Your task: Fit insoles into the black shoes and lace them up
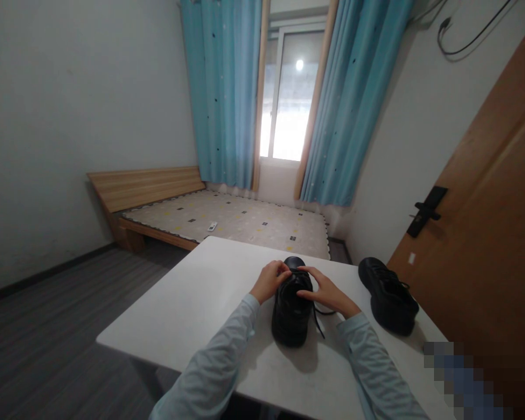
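A black lace-up shoe [291, 312] stands on the white table [201, 303], toe pointing away from me. My left hand [269, 280] grips its upper near the laces on the left side. My right hand [328, 293] rests on the laces from the right, fingers pinching at them. A loose black lace end trails off the shoe's right side onto the table. A second black shoe [388, 294] sits apart on the table to the right, untouched.
A wooden door [485, 245] with a black handle stands close on the right. Beyond the table lies a low wooden bed [227, 219] with a patterned mattress, under a window with blue curtains [227, 93]. Grey floor lies to the left.
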Action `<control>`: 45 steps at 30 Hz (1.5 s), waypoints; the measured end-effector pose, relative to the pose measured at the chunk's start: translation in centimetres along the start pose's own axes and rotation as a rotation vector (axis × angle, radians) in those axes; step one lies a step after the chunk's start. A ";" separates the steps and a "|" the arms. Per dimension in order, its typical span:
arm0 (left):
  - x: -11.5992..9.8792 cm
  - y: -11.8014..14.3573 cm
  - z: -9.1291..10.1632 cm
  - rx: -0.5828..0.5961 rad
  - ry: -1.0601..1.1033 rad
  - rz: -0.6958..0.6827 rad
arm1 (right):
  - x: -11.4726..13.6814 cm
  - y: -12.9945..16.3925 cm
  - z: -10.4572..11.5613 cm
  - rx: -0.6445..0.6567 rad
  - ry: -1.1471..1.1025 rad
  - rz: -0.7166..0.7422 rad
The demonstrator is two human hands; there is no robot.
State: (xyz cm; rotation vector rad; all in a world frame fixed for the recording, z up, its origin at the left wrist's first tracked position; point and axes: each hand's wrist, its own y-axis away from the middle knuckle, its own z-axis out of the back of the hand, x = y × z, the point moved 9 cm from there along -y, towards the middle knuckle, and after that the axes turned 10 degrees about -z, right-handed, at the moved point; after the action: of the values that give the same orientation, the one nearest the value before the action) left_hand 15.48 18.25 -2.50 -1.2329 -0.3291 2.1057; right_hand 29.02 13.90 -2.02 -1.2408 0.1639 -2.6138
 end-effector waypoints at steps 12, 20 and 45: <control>-0.2 -0.1 0.1 -0.057 -0.001 -0.004 | -0.5 -0.2 -0.5 0.019 0.086 0.000; 0.7 0.0 0.3 -0.053 0.042 0.040 | -0.7 -0.2 -0.6 0.026 0.100 0.002; -0.3 0.0 0.2 -0.099 0.147 0.001 | -0.7 -0.3 -0.6 0.023 0.112 -0.003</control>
State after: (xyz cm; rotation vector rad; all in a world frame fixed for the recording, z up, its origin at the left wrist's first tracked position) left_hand 15.42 18.10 -2.24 -1.4369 -0.3699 2.0069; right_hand 28.96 14.37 -2.84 -1.0883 0.1513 -2.6808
